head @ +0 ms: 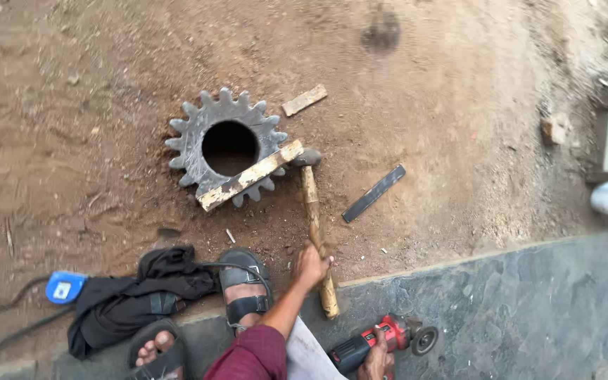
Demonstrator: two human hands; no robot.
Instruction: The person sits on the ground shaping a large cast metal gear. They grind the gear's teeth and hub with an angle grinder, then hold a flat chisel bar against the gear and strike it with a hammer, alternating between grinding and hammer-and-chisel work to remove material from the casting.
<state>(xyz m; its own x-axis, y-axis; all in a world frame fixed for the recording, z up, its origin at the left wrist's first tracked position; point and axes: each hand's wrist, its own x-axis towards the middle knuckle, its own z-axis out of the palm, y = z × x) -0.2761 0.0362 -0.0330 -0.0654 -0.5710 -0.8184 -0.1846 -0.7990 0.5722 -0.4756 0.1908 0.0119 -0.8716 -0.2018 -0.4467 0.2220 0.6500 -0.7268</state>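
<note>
1. A person's left hand (311, 266) has a closed grip on the wooden handle of a hammer (316, 225), whose head meets the end of a rusty flat bar (250, 175).
2. The bar lies across a large toothed steel gear (195, 141) flat on bare dirt.
3. The right hand (378, 359) holds a red angle grinder (381, 339) over a stone slab (529, 302).
4. Nearby lie a dark metal strip (374, 193), a short wooden piece (305, 100), black cloth (142, 288) and a blue tape measure (65, 287).

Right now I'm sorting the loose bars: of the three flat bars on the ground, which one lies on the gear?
The long rusty bar, resting across the gear's lower right teeth. The short bar and the dark strip lie on dirt.
</note>
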